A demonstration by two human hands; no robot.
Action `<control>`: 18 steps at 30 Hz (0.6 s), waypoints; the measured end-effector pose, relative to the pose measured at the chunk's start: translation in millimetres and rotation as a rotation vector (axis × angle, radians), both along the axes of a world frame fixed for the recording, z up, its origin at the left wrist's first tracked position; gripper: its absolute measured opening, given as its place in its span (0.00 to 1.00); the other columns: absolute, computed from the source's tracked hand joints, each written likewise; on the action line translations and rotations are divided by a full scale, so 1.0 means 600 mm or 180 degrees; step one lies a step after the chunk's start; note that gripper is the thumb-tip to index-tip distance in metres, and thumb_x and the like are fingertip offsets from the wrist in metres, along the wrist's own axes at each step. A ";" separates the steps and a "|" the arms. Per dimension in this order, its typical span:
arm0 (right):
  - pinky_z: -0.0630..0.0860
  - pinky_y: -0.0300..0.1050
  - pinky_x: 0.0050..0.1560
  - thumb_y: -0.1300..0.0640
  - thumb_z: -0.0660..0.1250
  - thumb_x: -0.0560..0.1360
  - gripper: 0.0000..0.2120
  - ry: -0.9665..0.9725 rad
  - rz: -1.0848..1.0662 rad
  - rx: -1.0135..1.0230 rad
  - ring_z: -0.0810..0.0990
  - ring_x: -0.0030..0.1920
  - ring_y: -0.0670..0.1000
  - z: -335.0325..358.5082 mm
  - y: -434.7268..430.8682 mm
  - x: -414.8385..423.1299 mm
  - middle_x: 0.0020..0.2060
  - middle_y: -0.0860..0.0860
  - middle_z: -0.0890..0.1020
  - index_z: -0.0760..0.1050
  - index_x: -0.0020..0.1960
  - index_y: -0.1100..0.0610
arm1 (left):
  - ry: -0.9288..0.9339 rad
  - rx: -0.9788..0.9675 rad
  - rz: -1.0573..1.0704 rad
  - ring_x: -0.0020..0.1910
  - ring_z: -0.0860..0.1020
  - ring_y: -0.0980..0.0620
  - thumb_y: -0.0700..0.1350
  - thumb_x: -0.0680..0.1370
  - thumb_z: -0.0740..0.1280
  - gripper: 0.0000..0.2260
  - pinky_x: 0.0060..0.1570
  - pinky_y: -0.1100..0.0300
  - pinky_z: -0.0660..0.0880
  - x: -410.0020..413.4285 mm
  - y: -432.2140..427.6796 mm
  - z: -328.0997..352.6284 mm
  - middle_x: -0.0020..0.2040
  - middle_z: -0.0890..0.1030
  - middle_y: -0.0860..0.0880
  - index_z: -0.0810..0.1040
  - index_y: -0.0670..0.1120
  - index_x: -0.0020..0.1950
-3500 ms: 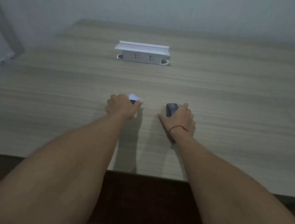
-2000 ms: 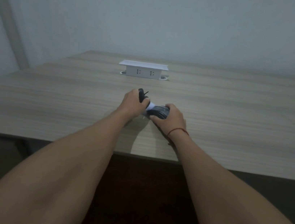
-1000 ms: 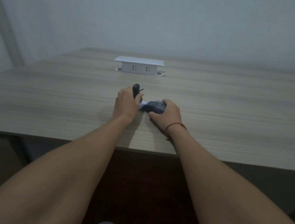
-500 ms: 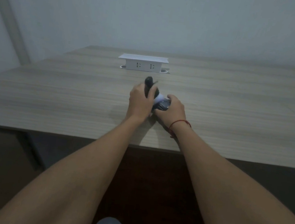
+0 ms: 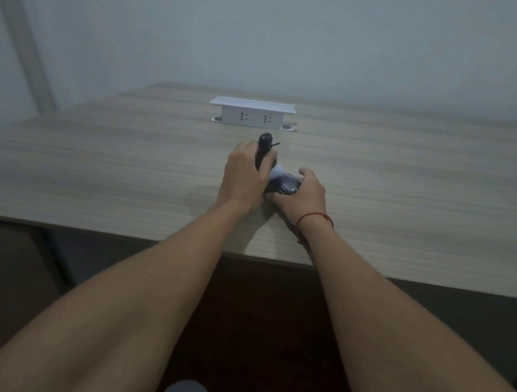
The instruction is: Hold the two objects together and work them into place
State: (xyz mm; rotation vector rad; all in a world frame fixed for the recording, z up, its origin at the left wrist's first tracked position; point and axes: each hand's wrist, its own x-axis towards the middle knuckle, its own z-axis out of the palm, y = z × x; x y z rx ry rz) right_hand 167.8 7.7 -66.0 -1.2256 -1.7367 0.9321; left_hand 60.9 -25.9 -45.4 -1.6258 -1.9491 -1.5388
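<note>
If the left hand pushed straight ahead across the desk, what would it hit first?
Probably the white socket box standing on the desk. The left hand, gripping a black tool, points roughly toward it; bare wood lies between, though depth is unclear.

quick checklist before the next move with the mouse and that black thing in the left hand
1. Left hand grips the black object firmly: ok, fingers are curled round it.
2. Right hand holds the dark computer mouse steady: ok, fingers wrap it.
3. White piece between the hands seated properly: cannot tell, mostly hidden.
4. Mouse supported by the wooden table: cannot tell, its underside is covered.
5. White socket box clear of the hands: ok, it stands apart, farther back.
</note>
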 end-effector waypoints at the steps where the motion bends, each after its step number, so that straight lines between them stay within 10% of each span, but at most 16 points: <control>1: 0.76 0.55 0.60 0.58 0.77 0.66 0.38 -0.0006 0.0014 -0.0004 0.75 0.60 0.57 -0.001 0.001 0.000 0.63 0.57 0.74 0.63 0.71 0.57 | 0.0147 0.0013 -0.0133 0.40 0.71 0.53 0.46 0.79 0.64 0.09 0.40 0.74 0.66 0.005 -0.003 0.002 0.42 0.73 0.48 0.76 0.41 0.46; 5: 0.76 0.56 0.60 0.56 0.78 0.64 0.43 -0.0042 -0.0007 -0.0042 0.75 0.61 0.58 -0.002 0.001 -0.002 0.64 0.57 0.74 0.60 0.73 0.56 | 0.0163 -0.0287 -0.0005 0.44 0.75 0.47 0.47 0.79 0.65 0.10 0.47 0.58 0.73 -0.012 0.004 -0.011 0.45 0.77 0.44 0.78 0.40 0.48; 10: 0.74 0.57 0.62 0.55 0.78 0.64 0.44 -0.0089 -0.0069 0.0010 0.74 0.63 0.58 -0.002 0.004 0.000 0.66 0.56 0.72 0.59 0.74 0.54 | 0.0059 -0.0138 -0.0050 0.43 0.73 0.50 0.47 0.78 0.66 0.10 0.42 0.68 0.65 -0.008 0.006 0.008 0.44 0.77 0.45 0.78 0.40 0.48; 18: 0.76 0.53 0.59 0.57 0.77 0.65 0.41 -0.0146 -0.0005 0.0070 0.75 0.59 0.56 -0.001 0.002 0.001 0.64 0.55 0.73 0.61 0.72 0.53 | -0.0521 -0.0232 0.0066 0.48 0.76 0.49 0.47 0.79 0.65 0.10 0.49 0.57 0.74 -0.022 -0.005 -0.020 0.50 0.79 0.43 0.78 0.40 0.52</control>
